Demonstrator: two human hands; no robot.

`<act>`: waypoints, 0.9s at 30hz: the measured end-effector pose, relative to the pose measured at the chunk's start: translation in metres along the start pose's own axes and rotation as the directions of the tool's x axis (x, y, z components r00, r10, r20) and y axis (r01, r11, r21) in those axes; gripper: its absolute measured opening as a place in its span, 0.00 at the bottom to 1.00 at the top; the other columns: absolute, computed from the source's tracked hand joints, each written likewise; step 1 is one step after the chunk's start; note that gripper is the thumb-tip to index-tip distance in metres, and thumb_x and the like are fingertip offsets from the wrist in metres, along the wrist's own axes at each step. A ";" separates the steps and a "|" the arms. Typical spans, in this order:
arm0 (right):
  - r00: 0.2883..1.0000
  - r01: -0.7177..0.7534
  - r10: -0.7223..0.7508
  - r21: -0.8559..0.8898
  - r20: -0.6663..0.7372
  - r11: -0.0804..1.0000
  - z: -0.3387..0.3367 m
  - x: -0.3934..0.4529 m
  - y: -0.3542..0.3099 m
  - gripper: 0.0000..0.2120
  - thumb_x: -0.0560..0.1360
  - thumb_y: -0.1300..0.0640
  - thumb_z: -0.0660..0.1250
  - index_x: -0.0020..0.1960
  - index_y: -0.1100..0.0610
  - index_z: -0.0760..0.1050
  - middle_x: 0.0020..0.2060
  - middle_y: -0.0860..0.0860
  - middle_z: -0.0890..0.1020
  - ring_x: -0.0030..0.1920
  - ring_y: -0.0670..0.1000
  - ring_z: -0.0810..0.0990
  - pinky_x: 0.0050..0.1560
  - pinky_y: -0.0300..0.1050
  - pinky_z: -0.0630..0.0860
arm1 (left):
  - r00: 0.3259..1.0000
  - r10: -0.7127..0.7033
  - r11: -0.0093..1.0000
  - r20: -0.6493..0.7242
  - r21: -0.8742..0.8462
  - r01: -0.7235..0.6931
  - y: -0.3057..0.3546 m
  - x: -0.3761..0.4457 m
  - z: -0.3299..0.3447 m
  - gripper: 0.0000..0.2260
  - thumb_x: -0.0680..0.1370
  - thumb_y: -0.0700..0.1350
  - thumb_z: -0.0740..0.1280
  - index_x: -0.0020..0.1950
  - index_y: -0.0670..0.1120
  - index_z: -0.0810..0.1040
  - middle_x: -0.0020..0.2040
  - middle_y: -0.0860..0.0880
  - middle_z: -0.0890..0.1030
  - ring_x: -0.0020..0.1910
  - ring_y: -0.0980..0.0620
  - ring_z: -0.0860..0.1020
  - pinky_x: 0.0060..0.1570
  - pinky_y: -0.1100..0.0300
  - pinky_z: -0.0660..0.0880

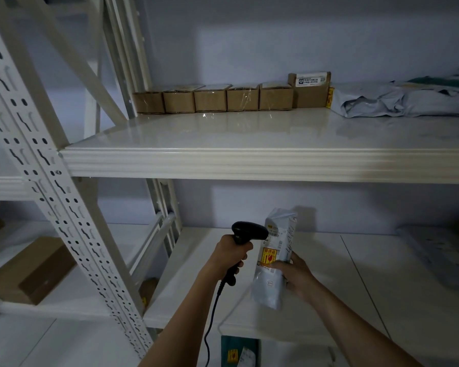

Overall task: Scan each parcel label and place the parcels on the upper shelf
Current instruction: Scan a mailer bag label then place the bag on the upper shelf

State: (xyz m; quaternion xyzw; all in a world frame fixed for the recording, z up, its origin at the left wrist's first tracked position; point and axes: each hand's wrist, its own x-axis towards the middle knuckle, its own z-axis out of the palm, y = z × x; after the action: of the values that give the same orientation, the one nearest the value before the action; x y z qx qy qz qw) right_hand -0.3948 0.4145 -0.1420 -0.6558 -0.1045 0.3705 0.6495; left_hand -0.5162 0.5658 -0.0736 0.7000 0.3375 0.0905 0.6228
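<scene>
My right hand [293,274] grips a grey plastic mailer parcel [272,260] upright above the lower shelf [355,287], its label with an orange fragile sticker facing left. My left hand [231,254] holds a black corded barcode scanner [247,231], whose head points at the label from a few centimetres away. The upper shelf [249,136] carries a row of several brown cardboard boxes [223,99] along the back wall and grey mailer bags [403,99] at the right.
A perforated white upright [51,181] and diagonal brace stand at the left. A brown box [32,271] lies on the neighbouring lower shelf. Another grey parcel [435,250] lies at the right of the lower shelf. A green parcel [239,352] sits below.
</scene>
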 end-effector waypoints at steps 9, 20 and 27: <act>1.000 -0.007 0.007 0.013 0.006 1.000 0.004 -0.001 0.001 0.18 0.73 0.67 0.72 0.60 0.53 0.78 0.52 0.54 0.86 0.54 0.57 0.84 0.49 0.52 0.82 | 1.000 0.002 1.000 -0.008 -0.021 -0.002 -0.007 0.004 -0.005 0.08 0.72 0.43 0.66 0.50 0.43 0.79 0.30 0.49 0.74 0.25 0.52 0.69 0.27 0.60 0.68; 0.995 -0.074 0.076 0.028 -0.061 0.997 -0.002 0.001 0.003 0.14 0.74 0.65 0.72 0.59 0.60 0.78 0.50 0.56 0.86 0.50 0.56 0.86 0.43 0.47 0.82 | 0.972 -0.208 0.940 -0.108 -0.295 0.168 -0.088 0.036 -0.009 0.03 0.75 0.30 0.66 0.44 0.35 0.74 0.34 0.42 0.73 0.30 0.46 0.74 0.40 0.51 0.78; 0.981 -0.159 0.164 0.054 -0.106 0.986 -0.020 0.000 0.021 0.16 0.76 0.61 0.72 0.63 0.61 0.76 0.52 0.58 0.86 0.50 0.59 0.86 0.47 0.51 0.82 | 0.883 -0.344 0.938 -0.319 -0.080 0.337 -0.144 0.045 0.006 0.10 0.71 0.44 0.76 0.46 0.38 0.82 0.43 0.40 0.82 0.45 0.41 0.81 0.47 0.54 0.78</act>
State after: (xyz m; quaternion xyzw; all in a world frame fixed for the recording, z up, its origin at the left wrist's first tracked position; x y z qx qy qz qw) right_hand -0.3899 0.3959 -0.1640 -0.6666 -0.0068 0.3876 0.6367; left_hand -0.5309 0.5862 -0.2224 0.5980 0.5532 0.0987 0.5716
